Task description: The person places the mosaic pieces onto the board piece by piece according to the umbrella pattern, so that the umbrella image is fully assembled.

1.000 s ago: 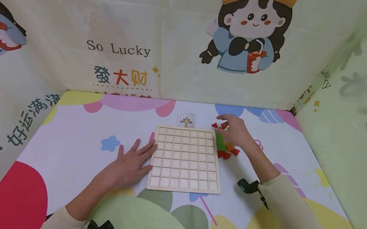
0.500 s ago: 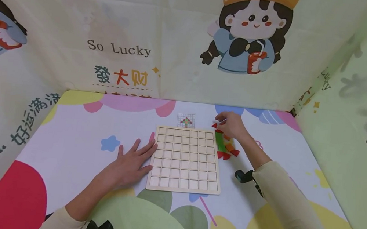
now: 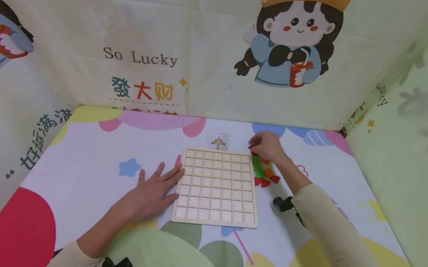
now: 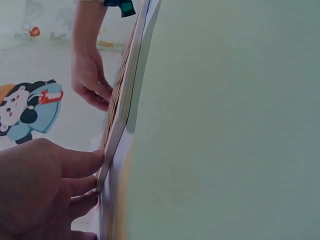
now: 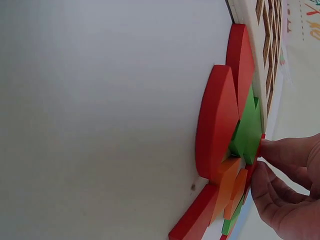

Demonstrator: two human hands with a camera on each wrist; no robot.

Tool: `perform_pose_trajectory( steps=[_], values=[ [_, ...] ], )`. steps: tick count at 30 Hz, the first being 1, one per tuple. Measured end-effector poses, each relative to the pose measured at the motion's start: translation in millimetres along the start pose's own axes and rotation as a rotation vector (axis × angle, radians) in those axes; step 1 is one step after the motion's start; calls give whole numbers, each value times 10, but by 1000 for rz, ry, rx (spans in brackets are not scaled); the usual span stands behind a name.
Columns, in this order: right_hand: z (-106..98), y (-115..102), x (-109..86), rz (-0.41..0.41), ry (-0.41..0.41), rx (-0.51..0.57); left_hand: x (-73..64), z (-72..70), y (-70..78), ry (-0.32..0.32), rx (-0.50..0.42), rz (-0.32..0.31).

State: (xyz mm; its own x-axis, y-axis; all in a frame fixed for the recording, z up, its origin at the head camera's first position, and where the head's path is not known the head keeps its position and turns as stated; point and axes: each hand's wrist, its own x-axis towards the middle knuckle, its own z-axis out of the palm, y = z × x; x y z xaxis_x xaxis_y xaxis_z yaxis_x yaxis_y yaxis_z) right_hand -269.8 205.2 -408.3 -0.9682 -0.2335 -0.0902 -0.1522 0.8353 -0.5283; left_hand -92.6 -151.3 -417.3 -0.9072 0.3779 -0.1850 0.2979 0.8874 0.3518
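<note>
A wooden grid board (image 3: 217,189) lies flat on the table, its square cells bare. My left hand (image 3: 155,194) rests beside its left edge, fingers spread and fairly straight. In the left wrist view, the thumb and fingertips touch the board's side. At the board's top right corner, my right hand (image 3: 269,146) pinches a small red block (image 3: 251,147) between thumb and fingertips; its full shape is partly covered. Green blocks (image 3: 258,168), orange blocks (image 3: 268,173) and curved red blocks (image 5: 217,120) lie in a cluster along the board's right edge.
A small printed pattern card (image 3: 218,142) lies behind the board, with a coloured arrow-like figure on a grid. The table (image 3: 91,160) has a cartoon-print cover. Printed cloth walls (image 3: 207,42) stand at the back and sides.
My right hand has shifted slightly left and lowered over the block cluster, its fingers closing on the small red block. The left hand and board stay put.
</note>
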Motion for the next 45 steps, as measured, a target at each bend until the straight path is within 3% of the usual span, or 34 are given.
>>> perform_pose_trajectory(
  steps=[27, 36, 45],
  values=[
    [-29, 20, 77, 29, -8, 24, 3, 14, -12, 10, -2, 4],
    [-36, 5, -21, -6, 23, 39, 4, 17, -24, 12, -6, 8],
    [36, -225, -178, -56, -9, 127, 9, 12, -23, 3, -3, 2]
  ],
)
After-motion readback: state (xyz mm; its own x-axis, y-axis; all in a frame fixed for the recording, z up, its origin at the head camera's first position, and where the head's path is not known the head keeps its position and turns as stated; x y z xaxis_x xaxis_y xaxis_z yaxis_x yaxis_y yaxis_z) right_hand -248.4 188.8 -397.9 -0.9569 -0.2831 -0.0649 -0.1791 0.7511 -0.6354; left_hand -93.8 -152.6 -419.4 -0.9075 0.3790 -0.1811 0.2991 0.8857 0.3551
